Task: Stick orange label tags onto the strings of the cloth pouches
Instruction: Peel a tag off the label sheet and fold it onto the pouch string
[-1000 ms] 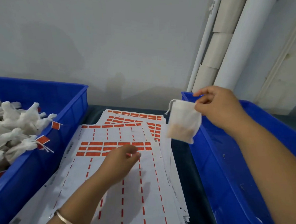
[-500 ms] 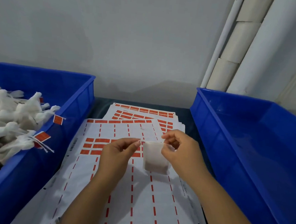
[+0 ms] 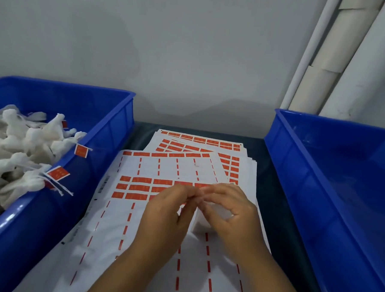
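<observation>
My left hand (image 3: 168, 213) and my right hand (image 3: 230, 210) meet fingertip to fingertip above the top label sheet (image 3: 163, 166). Between them is a small white cloth pouch (image 3: 207, 222), mostly hidden by the fingers. My right hand grips the pouch at its top. My left hand pinches at the pouch's string where the fingertips meet; motion blur hides whether an orange label is there. Rows of orange labels (image 3: 140, 187) lie on the sheet just beyond my hands.
A blue bin (image 3: 112, 128) at the left holds several white pouches (image 3: 20, 141) with orange tags (image 3: 58, 174) on their strings. Another blue bin (image 3: 319, 174) stands at the right. More label sheets (image 3: 200, 141) lie stacked behind. White pipes (image 3: 320, 63) run up the wall.
My right hand carried the pouch from above the right bin down to the sheet. My left hand left the labels and joined it; both hands have closed together at the pouch's top.
</observation>
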A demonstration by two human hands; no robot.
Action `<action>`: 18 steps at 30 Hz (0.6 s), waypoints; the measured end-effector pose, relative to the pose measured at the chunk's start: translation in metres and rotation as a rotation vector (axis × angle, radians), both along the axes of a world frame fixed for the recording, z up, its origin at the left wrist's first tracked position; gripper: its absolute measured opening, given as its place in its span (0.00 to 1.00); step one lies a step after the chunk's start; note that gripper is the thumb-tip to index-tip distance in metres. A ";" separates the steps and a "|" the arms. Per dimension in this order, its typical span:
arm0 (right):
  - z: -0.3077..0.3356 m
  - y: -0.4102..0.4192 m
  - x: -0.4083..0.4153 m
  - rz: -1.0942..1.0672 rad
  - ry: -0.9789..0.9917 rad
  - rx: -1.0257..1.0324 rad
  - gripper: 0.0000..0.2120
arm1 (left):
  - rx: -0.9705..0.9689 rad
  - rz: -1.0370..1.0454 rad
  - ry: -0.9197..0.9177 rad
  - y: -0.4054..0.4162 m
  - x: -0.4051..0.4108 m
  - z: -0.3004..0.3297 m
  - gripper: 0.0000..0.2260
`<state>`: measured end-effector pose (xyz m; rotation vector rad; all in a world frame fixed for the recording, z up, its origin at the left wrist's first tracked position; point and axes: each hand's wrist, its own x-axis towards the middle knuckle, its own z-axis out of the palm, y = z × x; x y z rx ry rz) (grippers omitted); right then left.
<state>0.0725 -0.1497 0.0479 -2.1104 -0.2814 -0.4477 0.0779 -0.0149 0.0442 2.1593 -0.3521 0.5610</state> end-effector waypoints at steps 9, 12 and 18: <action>-0.011 -0.008 0.002 -0.086 -0.037 0.076 0.06 | 0.029 0.139 0.005 0.005 0.009 -0.008 0.07; -0.011 -0.009 0.002 -0.042 0.002 0.058 0.07 | 0.015 0.223 -0.018 0.013 0.015 -0.007 0.08; -0.014 -0.006 0.001 0.049 0.219 0.087 0.05 | -0.095 0.318 -0.054 0.018 0.018 -0.006 0.07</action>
